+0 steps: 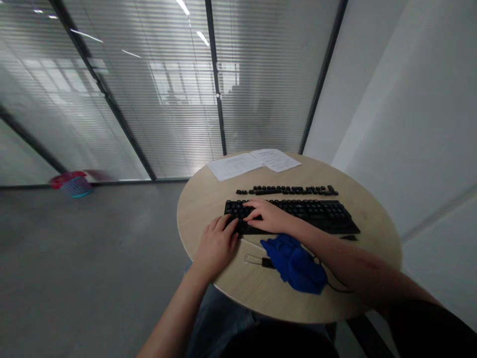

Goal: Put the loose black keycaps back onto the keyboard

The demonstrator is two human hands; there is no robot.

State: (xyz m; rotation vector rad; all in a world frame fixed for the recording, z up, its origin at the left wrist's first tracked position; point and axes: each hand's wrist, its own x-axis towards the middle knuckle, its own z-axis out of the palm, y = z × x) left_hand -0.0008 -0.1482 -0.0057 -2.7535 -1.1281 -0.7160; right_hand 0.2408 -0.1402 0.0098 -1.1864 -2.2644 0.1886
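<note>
A black computer keyboard (316, 213) lies across the round wooden table in front of me. My left hand (219, 244) rests at its left end, fingertips on the keys and the edge, fingers a little bent and apart. Over the left part of the keyboard reaches my right hand (269, 217), its fingers stretched out and separated, tips touching the keys. No held thing shows in either hand. Behind the keyboard, several loose black keycaps (296, 190) stand in rows. A wire-loop keycap puller (254, 259) with a dark handle lies near me, partly under a crumpled blue cloth (296, 266).
Two printed sheets of paper (238, 165) lie at the far side of the table (197, 199). A small dark piece (349, 237) sits by the keyboard's right front corner. A cable runs beside the cloth. A basket (76, 186) stands on the floor by the glass partition.
</note>
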